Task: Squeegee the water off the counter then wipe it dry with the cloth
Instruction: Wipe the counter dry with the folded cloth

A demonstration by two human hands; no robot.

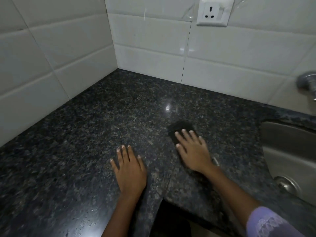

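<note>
A dark speckled granite counter (106,117) fills the corner between two tiled walls. My right hand (193,149) presses flat on a dark cloth (181,128), which shows only past the fingertips; the cloth blurs into the stone. My left hand (130,170) lies flat on the counter with fingers spread and nothing under it, a little left of and nearer than the right hand. Small water droplets (82,224) glint on the near left part of the counter. No squeegee is in view.
A steel sink (287,147) with a round drain (285,184) sits at the right. A metal tap (307,82) sticks out of the wall above it. A white socket (214,11) is on the back wall. The counter's front edge has a notch (172,218).
</note>
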